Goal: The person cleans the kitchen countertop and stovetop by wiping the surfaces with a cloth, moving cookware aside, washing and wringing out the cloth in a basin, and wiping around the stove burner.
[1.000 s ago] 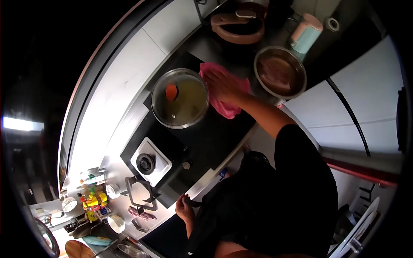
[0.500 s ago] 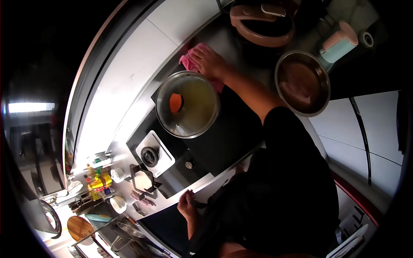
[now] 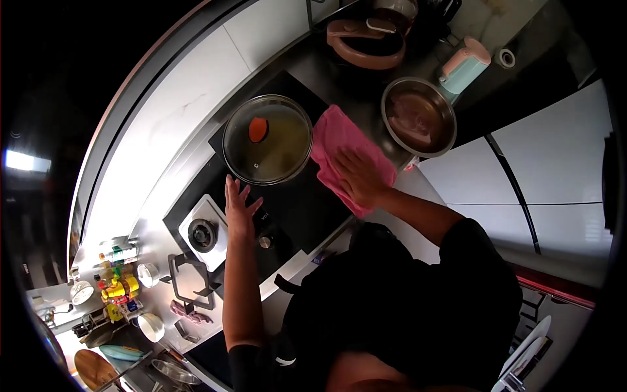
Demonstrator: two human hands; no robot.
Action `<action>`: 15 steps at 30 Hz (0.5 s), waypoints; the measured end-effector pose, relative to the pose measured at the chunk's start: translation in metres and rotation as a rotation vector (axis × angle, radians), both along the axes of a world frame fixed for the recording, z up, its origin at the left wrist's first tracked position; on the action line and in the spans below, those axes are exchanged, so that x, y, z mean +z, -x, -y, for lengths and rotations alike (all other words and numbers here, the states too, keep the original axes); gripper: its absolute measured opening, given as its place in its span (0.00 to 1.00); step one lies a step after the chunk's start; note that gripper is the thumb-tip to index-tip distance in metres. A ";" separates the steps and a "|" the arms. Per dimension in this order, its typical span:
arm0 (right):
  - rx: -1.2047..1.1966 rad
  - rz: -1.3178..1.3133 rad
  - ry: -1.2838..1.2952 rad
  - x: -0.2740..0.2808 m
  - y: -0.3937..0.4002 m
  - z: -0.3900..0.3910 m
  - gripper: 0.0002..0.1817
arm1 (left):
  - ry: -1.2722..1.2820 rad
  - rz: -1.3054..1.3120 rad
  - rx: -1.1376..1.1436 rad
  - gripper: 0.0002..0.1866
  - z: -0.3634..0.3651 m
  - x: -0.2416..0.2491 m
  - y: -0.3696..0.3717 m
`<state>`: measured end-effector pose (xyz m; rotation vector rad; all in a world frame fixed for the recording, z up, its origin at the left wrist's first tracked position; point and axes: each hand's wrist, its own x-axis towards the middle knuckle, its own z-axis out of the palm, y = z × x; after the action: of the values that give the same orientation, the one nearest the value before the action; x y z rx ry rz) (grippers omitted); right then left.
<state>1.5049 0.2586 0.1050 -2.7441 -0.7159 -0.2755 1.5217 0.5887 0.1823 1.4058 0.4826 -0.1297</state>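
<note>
A pink cloth (image 3: 336,134) lies spread over the right edge of the black stove (image 3: 297,212) and the counter beside it. My right hand (image 3: 358,175) rests flat on the cloth with its fingers spread. Just below the lidded pot (image 3: 277,147), my left hand (image 3: 240,208) is raised over the stove, fingers apart and holding nothing. The pot has a glass lid with an orange knob (image 3: 258,130), and something yellowish shows through the glass.
Right of the cloth stands a metal bowl (image 3: 450,134) with meat in liquid. Behind are a pink-rimmed appliance (image 3: 366,55) and a pink and mint kettle (image 3: 465,68). At left are a bare burner (image 3: 204,235), a removed pot stand (image 3: 173,271), bottles (image 3: 121,287) and white bowls (image 3: 151,327).
My right hand has come from behind the pot to its right side, and the bunched cloth is now spread out. My left hand has risen from the front edge to over the stove and opened.
</note>
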 end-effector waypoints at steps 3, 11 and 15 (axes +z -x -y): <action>0.009 0.001 0.006 0.006 -0.001 0.000 0.29 | 0.030 -0.021 -0.139 0.47 0.007 -0.004 -0.018; -0.103 0.030 -0.004 -0.002 -0.054 -0.027 0.29 | 0.000 -0.088 0.029 0.40 0.056 0.005 -0.035; -0.109 -0.042 0.054 0.009 -0.056 -0.024 0.29 | -0.009 -0.045 0.082 0.40 0.068 0.009 -0.052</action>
<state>1.5609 0.2829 0.1145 -2.8355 -0.5723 -0.2243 1.5736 0.5208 0.1914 1.3919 0.5782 -0.0929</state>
